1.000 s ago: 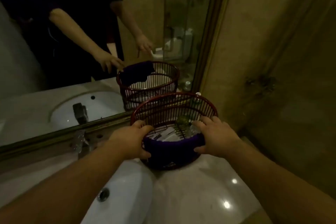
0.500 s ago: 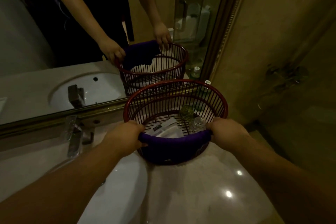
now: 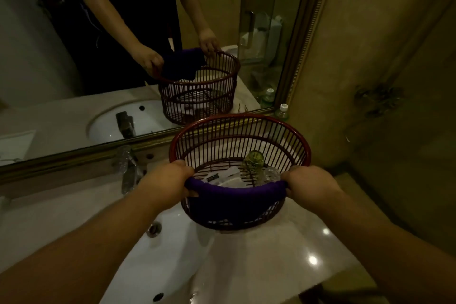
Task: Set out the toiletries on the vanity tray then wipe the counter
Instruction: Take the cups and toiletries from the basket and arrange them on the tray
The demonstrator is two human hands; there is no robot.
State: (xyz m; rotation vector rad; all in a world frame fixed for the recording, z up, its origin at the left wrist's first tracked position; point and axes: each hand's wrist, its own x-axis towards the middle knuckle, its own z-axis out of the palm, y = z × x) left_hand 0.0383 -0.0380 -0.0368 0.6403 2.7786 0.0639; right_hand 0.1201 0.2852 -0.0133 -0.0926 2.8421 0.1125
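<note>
Both hands, left hand (image 3: 170, 180) at nine o'clock, right hand (image 3: 308, 184) at three, clamped on basket (image 3: 240, 136) rim over counter (image 3: 271, 259); toiletries (image 3: 253, 163) inside, purple cloth (image 3: 234, 196) draped; nothing yet set out, seemingly.

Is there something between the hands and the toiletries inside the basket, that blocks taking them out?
Nothing covers them: the basket is open on top. The purple cloth hangs only over the near rim, between the left hand and right hand, which both grip that rim.

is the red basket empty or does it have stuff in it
Not empty. The basket holds a green bottle, a clear bottle and white packets; a purple cloth drapes its near rim.
</note>
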